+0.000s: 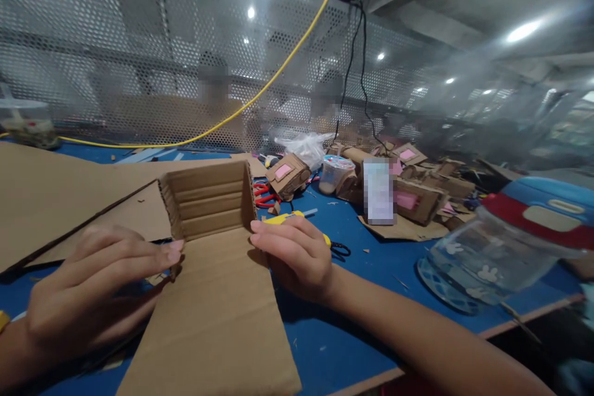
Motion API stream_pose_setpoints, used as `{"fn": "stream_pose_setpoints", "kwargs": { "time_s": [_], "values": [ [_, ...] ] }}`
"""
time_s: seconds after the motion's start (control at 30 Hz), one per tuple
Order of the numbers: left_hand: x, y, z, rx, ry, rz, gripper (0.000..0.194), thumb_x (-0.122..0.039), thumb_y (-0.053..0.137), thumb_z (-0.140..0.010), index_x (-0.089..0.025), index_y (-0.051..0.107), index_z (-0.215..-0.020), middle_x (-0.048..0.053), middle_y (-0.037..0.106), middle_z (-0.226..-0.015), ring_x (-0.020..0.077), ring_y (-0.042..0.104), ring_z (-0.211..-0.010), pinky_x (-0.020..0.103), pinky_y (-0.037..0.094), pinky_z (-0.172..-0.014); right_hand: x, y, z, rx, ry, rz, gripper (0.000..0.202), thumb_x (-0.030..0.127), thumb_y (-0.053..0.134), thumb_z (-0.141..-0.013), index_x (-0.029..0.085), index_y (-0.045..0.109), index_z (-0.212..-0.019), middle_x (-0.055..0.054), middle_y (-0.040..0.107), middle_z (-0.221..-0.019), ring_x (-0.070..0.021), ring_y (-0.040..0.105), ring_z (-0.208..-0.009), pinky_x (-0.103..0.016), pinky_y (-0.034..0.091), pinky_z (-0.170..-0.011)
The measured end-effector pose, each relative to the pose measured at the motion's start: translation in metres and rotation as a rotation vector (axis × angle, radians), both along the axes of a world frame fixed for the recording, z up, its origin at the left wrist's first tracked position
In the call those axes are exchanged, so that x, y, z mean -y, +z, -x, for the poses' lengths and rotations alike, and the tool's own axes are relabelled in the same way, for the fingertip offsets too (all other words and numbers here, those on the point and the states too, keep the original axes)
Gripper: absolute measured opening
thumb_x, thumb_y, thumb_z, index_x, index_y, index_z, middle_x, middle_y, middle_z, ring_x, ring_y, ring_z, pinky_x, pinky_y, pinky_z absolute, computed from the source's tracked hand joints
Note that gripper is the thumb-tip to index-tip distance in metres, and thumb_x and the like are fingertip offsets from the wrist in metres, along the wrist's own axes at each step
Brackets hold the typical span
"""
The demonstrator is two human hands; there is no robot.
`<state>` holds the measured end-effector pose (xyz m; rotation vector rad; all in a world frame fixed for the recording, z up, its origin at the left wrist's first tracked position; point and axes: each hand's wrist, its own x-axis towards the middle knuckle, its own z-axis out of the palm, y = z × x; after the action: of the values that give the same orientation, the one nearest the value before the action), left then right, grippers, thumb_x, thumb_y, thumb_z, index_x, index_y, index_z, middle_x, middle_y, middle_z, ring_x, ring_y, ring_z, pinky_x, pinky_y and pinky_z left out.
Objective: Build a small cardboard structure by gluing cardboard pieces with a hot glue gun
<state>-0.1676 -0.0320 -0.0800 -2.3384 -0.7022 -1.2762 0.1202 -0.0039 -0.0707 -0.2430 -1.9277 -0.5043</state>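
Observation:
A folded piece of brown cardboard (pixel 223 315) lies in front of me, its long flat flap reaching toward me and its far end standing up as a ribbed wall with short sides. My left hand (pixel 102 284) pinches the left side at the fold, fingertips on the edge. On the opposite side, my right hand (pixel 294 253) has its fingers together and pressed against the right edge; its thumb is hidden. Just behind the right hand is a yellow tool (pixel 283 218), partly covered, with a clear stick at one end. Red-handled pliers (pixel 264 196) lie beyond it.
Large cardboard sheets (pixel 55 198) cover the left of the blue table (pixel 343 328). Small cardboard models (pixel 288 174), a plastic cup (pixel 335 174) and an upright phone (pixel 379 190) stand behind. A big water bottle (pixel 492 253) is at right. A yellow cable (pixel 273 77) hangs before a perforated screen (pixel 139 43).

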Motion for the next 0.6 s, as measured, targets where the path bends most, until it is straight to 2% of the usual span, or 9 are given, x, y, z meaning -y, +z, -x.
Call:
{"fn": "stream_pose_setpoints", "kwargs": {
  "time_s": [0.23, 0.6],
  "values": [
    [0.0019, -0.0013, -0.0012, 0.032, -0.008, -0.026, 0.055, -0.022, 0.058, -0.100, -0.044, 0.053, -0.149, -0.002, 0.080, -0.089, 0.0206, 0.069, -0.075, 0.041, 0.051, -0.069, -0.0002, -0.0032, 0.0015, -0.023, 0.004, 0.025, 0.018, 0.012, 0.051, -0.104, 0.017, 0.066, -0.113, -0.011, 0.082, -0.108, -0.0153, 0.075, -0.097, -0.029, 0.059, -0.075],
    [0.0010, 0.0065, -0.0034, 0.005, -0.015, -0.030, 0.058, -0.019, 0.056, -0.099, -0.042, 0.050, -0.152, 0.000, 0.081, -0.093, 0.0213, 0.069, -0.074, 0.042, 0.052, -0.067, -0.0006, -0.0034, 0.0042, -0.019, 0.005, 0.042, 0.018, 0.012, 0.053, -0.104, 0.016, 0.065, -0.116, -0.010, 0.081, -0.107, -0.0143, 0.074, -0.102, -0.028, 0.057, -0.078]
  ]
}}
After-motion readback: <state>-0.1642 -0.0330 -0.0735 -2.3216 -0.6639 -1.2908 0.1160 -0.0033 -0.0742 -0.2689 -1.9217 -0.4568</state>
